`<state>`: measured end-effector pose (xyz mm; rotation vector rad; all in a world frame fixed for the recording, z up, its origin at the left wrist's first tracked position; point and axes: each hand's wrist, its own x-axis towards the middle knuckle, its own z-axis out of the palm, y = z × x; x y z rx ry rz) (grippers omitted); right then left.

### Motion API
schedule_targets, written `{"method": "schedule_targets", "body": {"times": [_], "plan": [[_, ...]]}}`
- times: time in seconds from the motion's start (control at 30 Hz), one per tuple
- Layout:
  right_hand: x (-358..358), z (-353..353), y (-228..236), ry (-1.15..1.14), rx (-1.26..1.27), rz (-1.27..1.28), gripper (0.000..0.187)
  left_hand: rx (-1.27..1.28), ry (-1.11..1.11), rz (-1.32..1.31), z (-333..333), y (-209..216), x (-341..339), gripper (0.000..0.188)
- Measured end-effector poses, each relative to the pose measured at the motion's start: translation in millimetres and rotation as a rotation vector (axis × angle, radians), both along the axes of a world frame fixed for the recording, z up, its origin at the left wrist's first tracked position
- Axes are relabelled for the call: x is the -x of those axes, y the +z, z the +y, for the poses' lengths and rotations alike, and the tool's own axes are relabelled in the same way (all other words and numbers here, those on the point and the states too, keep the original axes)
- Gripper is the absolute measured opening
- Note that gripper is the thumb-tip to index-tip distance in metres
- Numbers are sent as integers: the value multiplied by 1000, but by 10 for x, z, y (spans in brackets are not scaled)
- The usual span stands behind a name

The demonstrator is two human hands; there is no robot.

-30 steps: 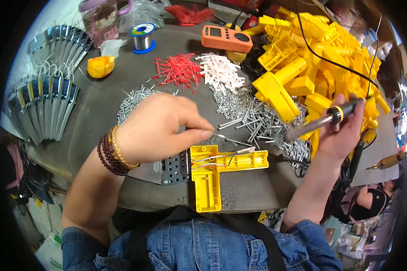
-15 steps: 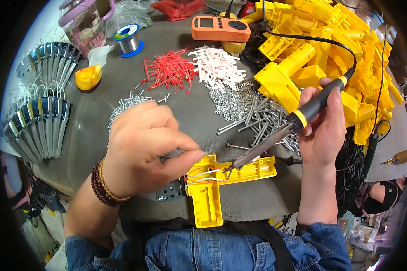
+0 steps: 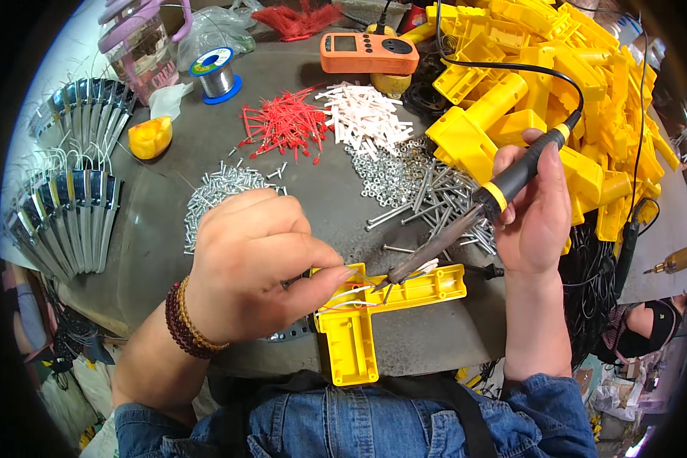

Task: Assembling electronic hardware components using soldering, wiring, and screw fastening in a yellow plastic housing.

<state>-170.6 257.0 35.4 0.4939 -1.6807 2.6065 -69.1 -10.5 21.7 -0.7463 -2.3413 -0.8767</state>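
Soldering iron [image 3: 484,203] has dropped, clasped in right grip [image 3: 538,221]; left grip [image 3: 252,267] pinches thin wire [image 3: 362,276]; leads [image 3: 351,292] lie in uncovered housing [image 3: 351,351]

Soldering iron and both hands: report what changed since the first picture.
The right hand has swung the black-handled soldering iron leftward, its tip now near white wires in the yellow plastic T-shaped housing. The pinching left hand has come nearer the housing. Both holds and the thin red parts stayed.
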Motion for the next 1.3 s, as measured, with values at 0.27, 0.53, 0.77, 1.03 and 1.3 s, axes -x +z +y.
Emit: {"method": "schedule_targets", "body": {"times": [0.27, 0.53, 0.77, 1.03, 1.3], "plan": [[-9, -13, -10, 3, 14, -8, 31, -4, -18, -19, -4, -7, -15, 18], [-7, -24, -28, 6, 15, 1, 31, -14, -31, -31, 7, -25, 3, 17], [-10, -21, -21, 16, 41, -4, 30, -21, -32, -32, 30, -44, 2, 16], [-5, -1, -10, 20, 47, 0, 31, -18, -43, -26, 27, -24, -5, 16], [4, 85, 47, 13, 75, -14, 35, -53, -26, -66, 57, 1, -50, 19]]}}
